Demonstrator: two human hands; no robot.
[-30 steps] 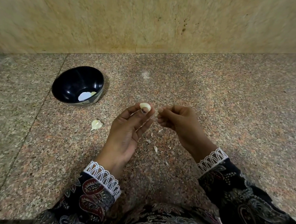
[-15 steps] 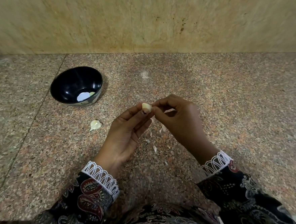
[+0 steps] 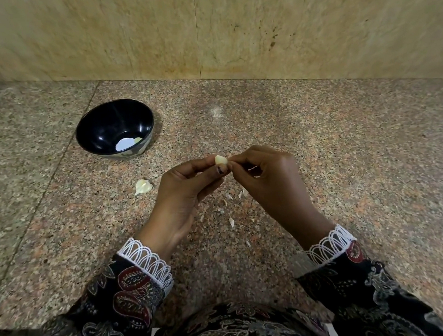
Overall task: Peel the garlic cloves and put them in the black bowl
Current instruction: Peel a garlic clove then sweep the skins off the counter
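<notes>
Up above the speckled granite desk [image 3: 345,159], both hands meeting at a single garlic clove [image 3: 220,160]. Left hand [image 3: 183,194] pinching the clove between thumb and forefinger, remaining fingers [image 3: 209,192] loosely curled beneath. Right hand [image 3: 265,175] closed in from the other side, thumb and forefinger tips pressed against the clove's right edge, other fingers curled into the palm. Clove pale and smooth on its visible face, held clear of the desk.

Off to the left and farther back, a black bowl [image 3: 99,129] standing upright on the desk, well apart from the hands. Inside, near its front wall, one pale yellowish peeled clove [image 3: 138,140] beside a bright white patch, possibly a glare spot; hard to tell. Between bowl and left hand, a second garlic clove [image 3: 143,186] lying on the desk, white skin partly on, touching neither.

Directly below the hands, small flakes of papery skin [image 3: 231,222] scattered across the desk.

Dark paisley sleeves [image 3: 124,287] with white lace cuffs covering both wrists. Behind everything, a tan stone wall [image 3: 205,30] rising from the desk's far edge.
</notes>
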